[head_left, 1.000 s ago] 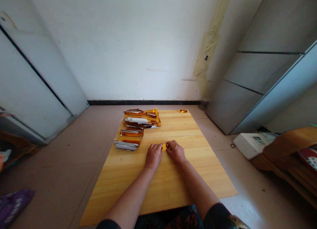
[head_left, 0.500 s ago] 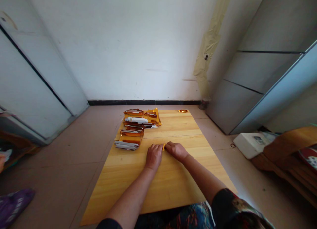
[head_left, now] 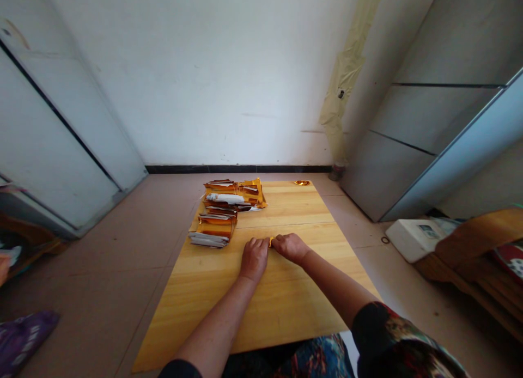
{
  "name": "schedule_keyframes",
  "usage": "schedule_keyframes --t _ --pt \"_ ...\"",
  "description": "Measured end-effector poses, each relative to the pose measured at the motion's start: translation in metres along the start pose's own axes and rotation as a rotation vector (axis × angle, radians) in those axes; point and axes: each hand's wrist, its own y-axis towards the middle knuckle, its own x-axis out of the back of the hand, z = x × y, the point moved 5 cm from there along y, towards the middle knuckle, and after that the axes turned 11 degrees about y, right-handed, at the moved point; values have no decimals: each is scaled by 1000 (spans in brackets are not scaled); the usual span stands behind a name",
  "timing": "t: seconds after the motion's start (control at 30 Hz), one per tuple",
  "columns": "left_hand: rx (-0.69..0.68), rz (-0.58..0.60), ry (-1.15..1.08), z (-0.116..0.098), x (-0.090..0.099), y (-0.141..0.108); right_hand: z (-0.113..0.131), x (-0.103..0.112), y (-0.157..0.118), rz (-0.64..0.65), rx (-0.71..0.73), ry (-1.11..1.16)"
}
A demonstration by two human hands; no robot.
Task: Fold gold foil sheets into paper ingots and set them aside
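Observation:
A small piece of shiny gold foil (head_left: 271, 242) shows between my two hands near the middle of the wooden table (head_left: 298, 296). My left hand (head_left: 255, 256) rests on the wood with its fingers together, closed at the foil's left side. From the right, my right hand (head_left: 291, 248) pinches the foil with curled fingers. Most of the foil is hidden by my fingertips. Left of and beyond my hands lie gold foil sheets (head_left: 216, 225) with stacks of white and grey strips (head_left: 209, 239) on them.
A crumpled gold foil piece (head_left: 302, 183) lies at the table's far right corner. A white box (head_left: 412, 239) and wooden furniture (head_left: 469, 252) stand on the right. A purple bag (head_left: 28, 340) is on the floor at left, and a wall rises beyond the table.
My right forearm and sleeve have shifted slightly to the right. Both hands remain at the foil in nearly the same place.

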Motion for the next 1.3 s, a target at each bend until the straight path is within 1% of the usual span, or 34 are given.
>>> schedule_keyframes --t 0.13,0.33,0.47,0.63,0.73,0.8,0.87,0.93,1.0,1.07,1.13,1.23,1.3 --pt "-1 14 9 0 1 1 2 0 2 -24 -9 -13" --pt "3 32 43 0 0 1 4 -3 4 -120 -74 46" --pt "12 25 17 1 -3 0 4 -4 2 -136 -88 50" --pt "63 -12 -50 5 -6 1 5 -6 1 -152 -67 42" --pt "155 -83 -153 14 -5 0 7 -5 0 -222 -150 85" --pt "252 -133 -240 21 -5 -1 9 -4 -1 -293 -254 155" --pt "330 -149 -325 27 -7 -3 11 -5 -2 -371 -362 248" --pt "357 -126 -387 29 -9 -3 13 -9 -3 -447 -454 356" --pt "344 -85 -414 28 -11 -3 13 -16 -3 -511 -510 460" --pt "332 -44 -423 28 -11 -3 13 -22 -2 -566 -528 563" --pt "322 -9 -436 27 -11 -1 12 -26 -1 -611 -517 679" --pt "309 29 -464 28 -12 1 7 -28 1 -669 -489 841" --pt "307 57 -488 28 -13 2 4 -27 1 -707 -486 906"
